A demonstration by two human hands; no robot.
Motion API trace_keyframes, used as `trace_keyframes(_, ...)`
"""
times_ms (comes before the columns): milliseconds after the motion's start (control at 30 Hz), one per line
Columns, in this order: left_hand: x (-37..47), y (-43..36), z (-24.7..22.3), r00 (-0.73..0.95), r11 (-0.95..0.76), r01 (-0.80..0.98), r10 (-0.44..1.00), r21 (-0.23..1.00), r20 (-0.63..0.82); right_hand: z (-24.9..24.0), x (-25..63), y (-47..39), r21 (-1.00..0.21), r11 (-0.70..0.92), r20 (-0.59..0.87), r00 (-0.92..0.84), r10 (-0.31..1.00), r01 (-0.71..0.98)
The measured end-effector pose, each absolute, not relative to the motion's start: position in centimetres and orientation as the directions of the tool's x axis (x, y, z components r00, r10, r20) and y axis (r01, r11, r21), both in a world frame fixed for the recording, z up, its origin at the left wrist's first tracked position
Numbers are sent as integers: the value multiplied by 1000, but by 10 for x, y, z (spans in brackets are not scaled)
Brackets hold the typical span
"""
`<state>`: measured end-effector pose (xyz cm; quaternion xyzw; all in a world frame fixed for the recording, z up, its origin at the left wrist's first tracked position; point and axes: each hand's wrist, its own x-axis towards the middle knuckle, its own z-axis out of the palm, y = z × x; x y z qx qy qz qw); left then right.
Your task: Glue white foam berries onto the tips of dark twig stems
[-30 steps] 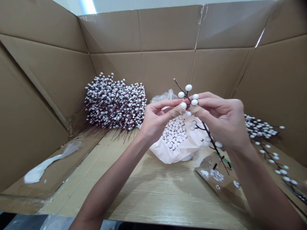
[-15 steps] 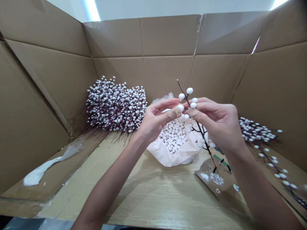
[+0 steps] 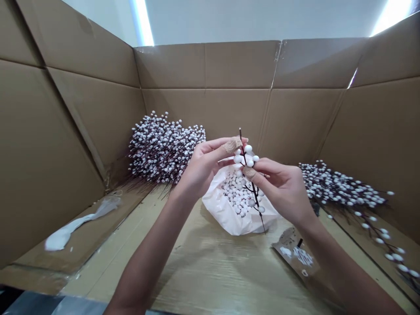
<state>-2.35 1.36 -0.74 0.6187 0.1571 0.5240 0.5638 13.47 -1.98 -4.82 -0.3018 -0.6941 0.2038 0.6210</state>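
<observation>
A dark brown branch (image 3: 253, 192) with white berries hangs nearly upright between my hands, over an open white bag (image 3: 226, 221) of loose white balls (image 3: 238, 197). My left hand (image 3: 210, 159) pinches the branch near its upper end, thumb and fingers closed around it. Lower down, my right hand (image 3: 275, 179) grips the stem between thumb and fingers. Both thumbs wear tan tape. The branch's bare tip sticks up above my left fingers, and its thin lower end points down in front of the bag.
Cardboard walls (image 3: 210, 65) surround the table (image 3: 197, 262). A big bundle of berry branches (image 3: 164, 148) lies at the back left, another pile (image 3: 337, 183) at the right with a loose branch (image 3: 380, 234). A cardboard piece with white smears (image 3: 288, 249) lies front right; a white strip (image 3: 65, 232), left.
My left hand has moved from beside the branch, where it held a white ball, onto its upper stem. The branch has turned more upright. My right hand sits lower, and the view has shifted.
</observation>
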Motion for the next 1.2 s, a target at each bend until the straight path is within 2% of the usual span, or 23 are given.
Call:
trace_keyframes(133, -19, 5, -6, 338, -226, -471, 846, 853, 411, -53, 128, -24, -650, 718, 745, 20, 667, 250)
trace_keyframes(300, -18, 0, -6, 336, -151, -497, 874, 855, 350, -57, 122, -24, -601, 725, 777, 35, 628, 336)
trace_keyframes(500, -12, 0, -8, 317, -136, -550, 879, 824, 357, -59, 120, -23, -579, 728, 797, 70, 599, 367)
trace_keyframes(667, -10, 1, -8, 290, -173, -520, 886, 837, 363, -61, 120, -19, -579, 740, 797, 51, 601, 342)
trace_keyframes(767, -13, 1, -5, 275, -204, -487, 887, 849, 370, -57, 123, -21, -632, 720, 738, -60, 672, 288)
trace_keyframes(867, -21, 0, 0, 251, -231, -452, 894, 862, 371, -47, 133, -27, -732, 665, 635, -207, 744, 144)
trace_keyframes(1000, -33, 1, 6, 245, -250, -422, 894, 872, 375, -34, 159, -26, -801, 597, 553, -335, 763, 36)
trace_keyframes(1100, -39, 2, 7, 278, -251, -408, 881, 878, 381, -39, 176, -6, -825, 562, 528, -272, 804, 60)
trace_keyframes(1200, -42, 3, 7, 345, -231, -402, 858, 886, 380, -62, 183, 27, -851, 463, 411, -234, 881, 248)
